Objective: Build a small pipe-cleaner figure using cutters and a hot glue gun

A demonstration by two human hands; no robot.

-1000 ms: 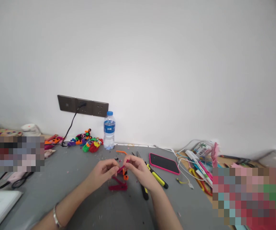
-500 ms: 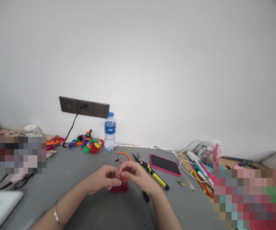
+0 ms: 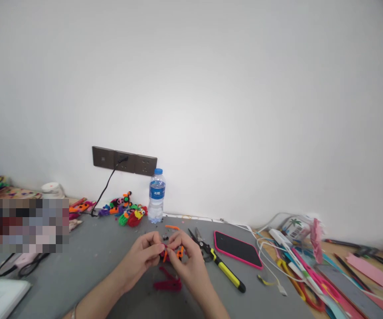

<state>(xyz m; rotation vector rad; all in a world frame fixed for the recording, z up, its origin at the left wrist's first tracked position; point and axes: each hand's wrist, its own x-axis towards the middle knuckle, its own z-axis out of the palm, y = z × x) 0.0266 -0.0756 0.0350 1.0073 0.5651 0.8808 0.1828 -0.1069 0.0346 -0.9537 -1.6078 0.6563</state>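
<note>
My left hand (image 3: 145, 253) and my right hand (image 3: 187, 254) meet over the grey table, fingertips pinched close together. Between them is a small fuzzy orange and magenta piece (image 3: 179, 252), which looks like bent pipe cleaner; the fingers hide much of it. On the table just below lies a magenta fuzzy strip (image 3: 167, 285) folded into a V. A short orange pipe cleaner (image 3: 172, 227) rests beyond my fingers. To the right of my right hand are scissors (image 3: 226, 271) with black and yellow handles, blades spread and pointing away.
A water bottle (image 3: 156, 197) stands by the wall, beside colourful pipe-cleaner figures (image 3: 136, 215). A pink-edged phone (image 3: 237, 249) lies right of the scissors. White cables (image 3: 267, 263) and craft tools crowd the right side. A white box (image 3: 3, 297) sits at front left.
Both hands have lifted away from the magenta strip, which now shows in full below them. More orange appears between the fingers. The view has shifted, so the table things sit lower.
</note>
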